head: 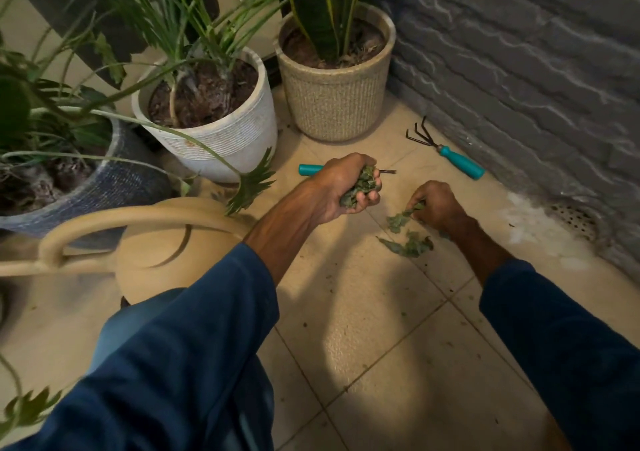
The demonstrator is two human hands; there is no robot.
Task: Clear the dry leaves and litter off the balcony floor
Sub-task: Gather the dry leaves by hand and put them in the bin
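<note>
On the tiled balcony floor [363, 312], just in front of the right hand [438, 204], lies a small heap of loose leaves [410, 246], dull green, curled and crumpled; its long axis runs roughly left to right, and one narrow pointed leaf sticks out toward the left. The right hand, knuckles up, pinches the upper end of a leafy sprig [401, 216] between curled fingers, so that the sprig slants down and to the left toward the heap, its lower end close above or on the tile; which cannot be told. The left hand [343, 187], held higher and turned palm-up, has its fingers closed tightly round a bunch of leaves [360, 183] of the same shrivelled green, which bulge out between fingers and thumb. Dark crumbs of litter speckle the pale tiles nearer the camera. Behind the left hand a teal-handled tool [310, 170] lies on the floor, its working end hidden by the hand. A hand rake [446, 152] with a teal handle lies by the grey stone wall [519, 52], prongs pointing away toward the beige pot [336, 104]. A white pot [225, 135] and a beige watering can [156, 253] stand to the left.
</note>
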